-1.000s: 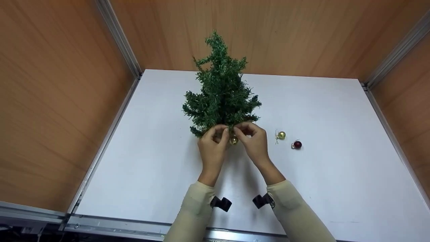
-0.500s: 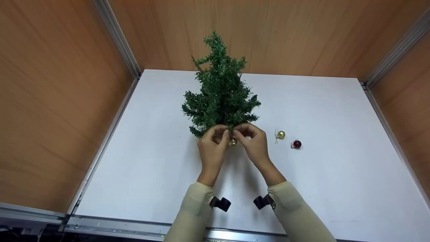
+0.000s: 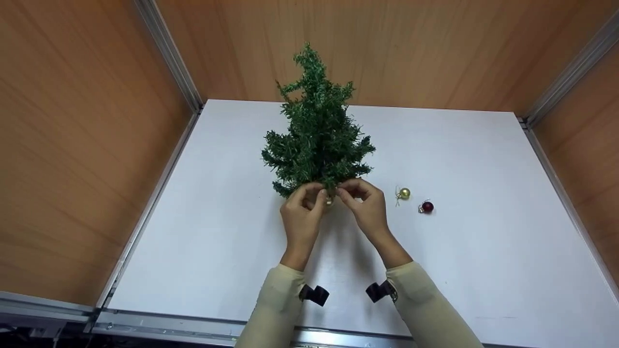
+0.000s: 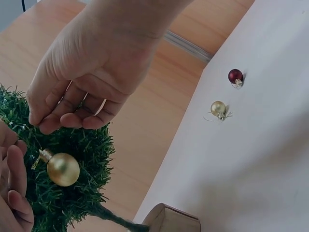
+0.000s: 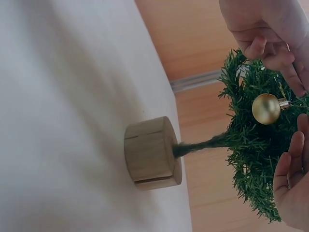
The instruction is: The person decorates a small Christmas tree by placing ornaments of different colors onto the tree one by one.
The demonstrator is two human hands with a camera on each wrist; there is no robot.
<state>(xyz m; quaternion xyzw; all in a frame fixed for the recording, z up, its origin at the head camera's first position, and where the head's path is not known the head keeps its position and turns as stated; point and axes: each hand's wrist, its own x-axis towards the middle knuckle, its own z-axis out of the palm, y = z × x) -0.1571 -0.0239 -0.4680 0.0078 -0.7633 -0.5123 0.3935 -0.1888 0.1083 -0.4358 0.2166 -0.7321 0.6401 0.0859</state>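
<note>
From the head view, I see both hands at the near side of the green tree [image 3: 316, 130], low down, about its nearest branch tip [image 3: 330, 185]. The left hand [image 3: 301, 215] and right hand [image 3: 368, 210] each have thumb and forefinger brought together in a pinch, apparently on the hanging thread [image 5: 296, 105], though it is too fine for me to be sure. The gold bauble [image 4: 63, 169] hangs there between the two hands, below their fingertips. If either pinch slips before the thread is secure, I think the bauble could drop to the white table [image 3: 483, 164]; tugging hard on the branch might also tip the tree, since its wooden base [image 5: 149, 153] looks small. Compared with half a second ago, the left hand has drifted slightly left, and the bauble has shifted left too, now partly hidden behind its thumb. On the right, the spare gold bauble [image 3: 405, 194] and dark red bauble [image 3: 427, 207] lie unmoved.
</note>
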